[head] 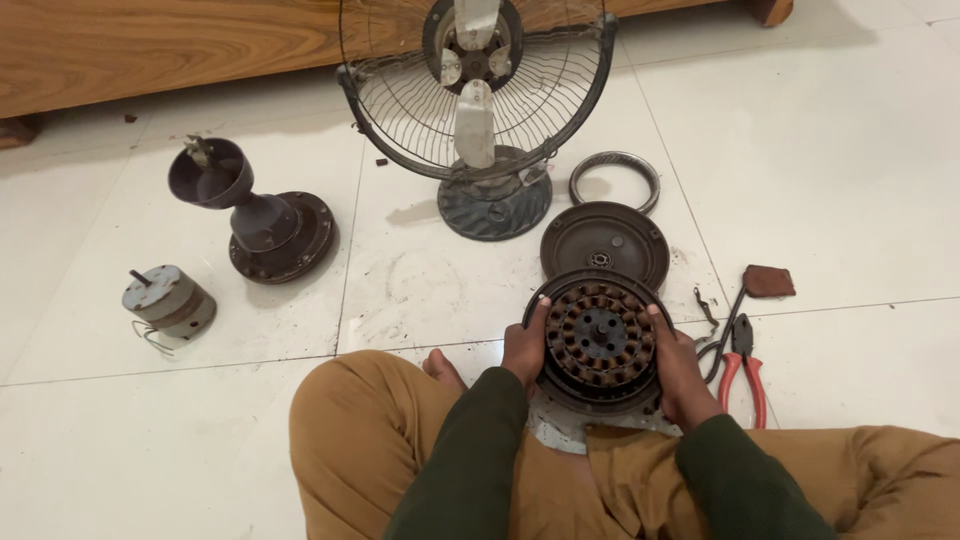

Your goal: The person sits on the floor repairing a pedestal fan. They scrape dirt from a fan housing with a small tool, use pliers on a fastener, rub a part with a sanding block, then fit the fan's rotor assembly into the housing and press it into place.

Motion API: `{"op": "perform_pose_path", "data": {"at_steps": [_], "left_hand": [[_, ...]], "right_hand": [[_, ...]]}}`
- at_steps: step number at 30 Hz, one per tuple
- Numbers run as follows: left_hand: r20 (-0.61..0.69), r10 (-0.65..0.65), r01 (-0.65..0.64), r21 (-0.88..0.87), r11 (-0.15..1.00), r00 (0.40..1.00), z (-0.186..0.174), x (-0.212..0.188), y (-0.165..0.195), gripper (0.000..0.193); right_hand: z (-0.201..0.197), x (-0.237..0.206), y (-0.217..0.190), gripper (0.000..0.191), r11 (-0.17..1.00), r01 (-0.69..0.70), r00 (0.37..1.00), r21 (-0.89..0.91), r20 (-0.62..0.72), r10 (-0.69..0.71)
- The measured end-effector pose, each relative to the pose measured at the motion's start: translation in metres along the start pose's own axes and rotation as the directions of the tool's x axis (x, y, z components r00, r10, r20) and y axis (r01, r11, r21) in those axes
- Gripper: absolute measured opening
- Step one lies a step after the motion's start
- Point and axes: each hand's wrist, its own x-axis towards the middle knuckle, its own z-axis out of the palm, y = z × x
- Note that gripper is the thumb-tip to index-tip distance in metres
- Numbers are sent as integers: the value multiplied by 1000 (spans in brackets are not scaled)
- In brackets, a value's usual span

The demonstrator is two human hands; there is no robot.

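I sit cross-legged on a white tiled floor. Both hands grip a round dark motor stator (598, 338) with copper windings and a central hole, held just above my lap. My left hand (524, 348) clasps its left rim, thumb on the top edge. On the opposite rim my right hand (681, 362) does the same. The stator sits inside a dark round housing, with a pale metal piece (560, 425) showing beneath it.
A round dark cover plate (605, 240) lies just beyond the stator, a metal ring (614, 181) behind it. A table fan with wire guard (476, 95) stands ahead. Red-handled pliers (741, 362) lie right; a dark fan base (262, 217) and small motor (168, 302) lie left.
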Motion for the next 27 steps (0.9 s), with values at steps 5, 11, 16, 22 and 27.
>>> {"op": "perform_pose_path", "data": {"at_steps": [5, 11, 16, 22, 27], "left_hand": [[-33, 8, -6, 53, 999, 999, -2, 4, -5, 82], [-13, -14, 14, -31, 999, 1000, -2, 6, -6, 80], [-23, 6, -6, -3, 1000, 1000, -3, 6, -7, 81], [-24, 4, -4, 13, 1000, 1000, -3, 8, -6, 82], [-32, -4, 4, 29, 1000, 999, -4, 7, -5, 83]], "right_hand": [[-1, 2, 5, 61, 998, 10, 1000, 66, 21, -12], [1, 1, 3, 57, 999, -12, 1000, 50, 17, 11], [2, -2, 2, 57, 998, -22, 1000, 64, 7, 22], [2, -1, 2, 59, 999, -14, 1000, 39, 17, 13], [1, 0, 3, 61, 998, -26, 1000, 50, 15, 25]]}}
